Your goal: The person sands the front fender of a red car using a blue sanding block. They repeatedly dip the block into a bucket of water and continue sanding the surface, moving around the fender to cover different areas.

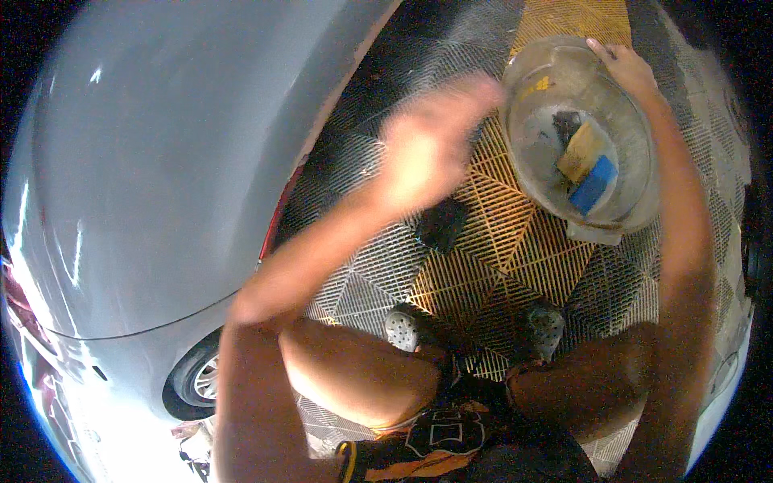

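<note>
My left hand (435,141) is smeared by motion over the floor, just left of a worn grey plastic tub (519,161). Its fingers are too blurred to tell whether they hold anything. At the far right of the tub, my right hand (626,68) has its fingers on the rim. Inside the tub lie a blue block (593,185), a tan sponge-like block (581,153) and a dark piece (566,123), close together. On the floor below my left hand rests a small black object (441,224), its kind unclear.
A grey car's body panel (161,161) fills the left side, with a wheel (197,378) at lower left. The floor has grey, black and yellow slatted tiles (507,217). My shoes (543,330) and bent legs are below. Another light-coloured surface edges the lower right.
</note>
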Demonstrator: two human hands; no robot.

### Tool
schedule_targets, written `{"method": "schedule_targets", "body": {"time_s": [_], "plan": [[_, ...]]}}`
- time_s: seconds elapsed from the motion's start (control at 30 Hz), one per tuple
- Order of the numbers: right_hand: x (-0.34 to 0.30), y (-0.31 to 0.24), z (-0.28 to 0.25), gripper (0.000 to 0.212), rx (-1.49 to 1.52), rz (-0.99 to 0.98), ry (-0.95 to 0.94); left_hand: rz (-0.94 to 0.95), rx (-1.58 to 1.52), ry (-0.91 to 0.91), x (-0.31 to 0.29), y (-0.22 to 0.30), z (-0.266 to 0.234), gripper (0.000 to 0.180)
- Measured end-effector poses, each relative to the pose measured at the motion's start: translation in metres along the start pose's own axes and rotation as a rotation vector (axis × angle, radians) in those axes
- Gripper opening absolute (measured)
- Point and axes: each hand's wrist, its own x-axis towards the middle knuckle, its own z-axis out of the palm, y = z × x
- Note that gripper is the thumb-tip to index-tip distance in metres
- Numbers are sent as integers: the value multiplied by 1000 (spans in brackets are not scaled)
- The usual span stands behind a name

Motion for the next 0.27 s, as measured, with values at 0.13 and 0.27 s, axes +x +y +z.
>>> {"method": "schedule_targets", "body": {"time_s": [0.13, 0.27], "plan": [[9, 2, -8, 89, 127, -59, -124, -41, 1143, -20, -29, -78, -140, 65], [36, 26, -2, 83, 737, -224, -404, -195, 1089, -200, -133, -119, -164, 63]]}}
